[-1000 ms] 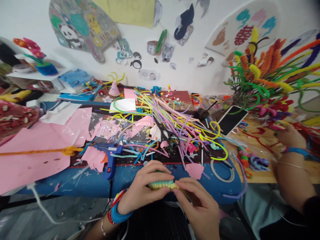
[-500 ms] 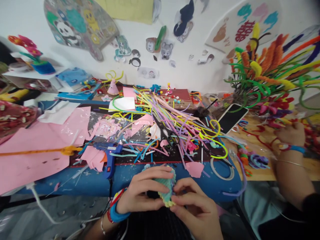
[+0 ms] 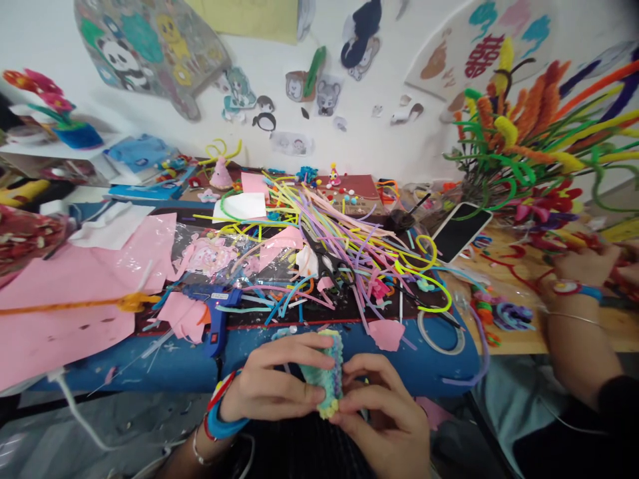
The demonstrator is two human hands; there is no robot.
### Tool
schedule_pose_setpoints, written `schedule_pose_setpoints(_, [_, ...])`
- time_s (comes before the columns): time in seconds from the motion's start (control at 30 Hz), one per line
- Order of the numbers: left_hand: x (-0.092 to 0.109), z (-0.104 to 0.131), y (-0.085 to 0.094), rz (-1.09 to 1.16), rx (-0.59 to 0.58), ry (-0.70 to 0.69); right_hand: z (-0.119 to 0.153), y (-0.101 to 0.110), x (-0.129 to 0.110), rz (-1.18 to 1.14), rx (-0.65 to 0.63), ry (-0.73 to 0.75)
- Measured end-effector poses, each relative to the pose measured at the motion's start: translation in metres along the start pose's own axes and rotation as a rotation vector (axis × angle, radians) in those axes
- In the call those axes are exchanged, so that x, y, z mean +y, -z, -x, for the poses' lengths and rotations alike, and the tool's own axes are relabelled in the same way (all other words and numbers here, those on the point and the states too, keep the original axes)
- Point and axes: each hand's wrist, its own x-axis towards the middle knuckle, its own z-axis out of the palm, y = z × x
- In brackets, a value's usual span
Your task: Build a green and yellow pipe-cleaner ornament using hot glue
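Both hands hold a small fuzzy piece (image 3: 330,379), teal with a yellow edge and a purple strip, at the front edge of the blue-covered table. My left hand (image 3: 279,382) grips it from the left, fingers across its face. On the right, my right hand (image 3: 382,406) pinches its lower right edge with thumb and fingers. A red and a blue band circle my left wrist. Behind the hands lie a blue glue gun (image 3: 217,319), black-handled scissors (image 3: 339,274), a pink felt scrap (image 3: 386,334) and a pile of pipe cleaners (image 3: 339,226).
Pink sheets (image 3: 84,299) cover the left side, beside a white cable (image 3: 82,416). A tape ring (image 3: 442,336) and a phone (image 3: 460,231) lie at the right. Another person's arm (image 3: 582,326) reaches in at far right, near bundled colourful stems (image 3: 524,133).
The held piece has turned more upright, showing more of its yellow edge and purple strip. Both hands appear slightly further left. The other person's hand has shifted right.
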Motion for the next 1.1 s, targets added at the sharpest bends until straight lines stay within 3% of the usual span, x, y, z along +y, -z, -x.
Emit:
schedule_pose_setpoints(0.3, [-0.004,0.015,-0.006,0.034,0.078,0.037,0.0,-0.007,0.017,-0.116,0.054,0.112])
schedule_pose_setpoints(0.5, [-0.012,0.009,-0.008,-0.293,-0.116,0.178,-0.003,-0.003,0.036,-0.261,0.06,-0.16])
schedule_pose_setpoints(0.67, [-0.035,0.018,-0.02,-0.566,-0.168,0.249,-0.001,0.008,0.055,-0.332,0.054,-0.387])
schedule_pose_setpoints(0.87, [-0.04,0.015,-0.027,-0.703,-0.292,0.324,0.001,0.011,0.062,-0.377,0.195,-0.448])
schedule_pose_setpoints(0.93, [-0.033,0.011,-0.027,-0.645,-0.246,0.311,0.0,0.008,0.06,-0.394,0.198,-0.429])
schedule_pose_setpoints(1.1, [-0.01,0.002,-0.03,-0.253,0.03,0.354,-0.004,-0.002,0.05,-0.367,0.167,-0.386])
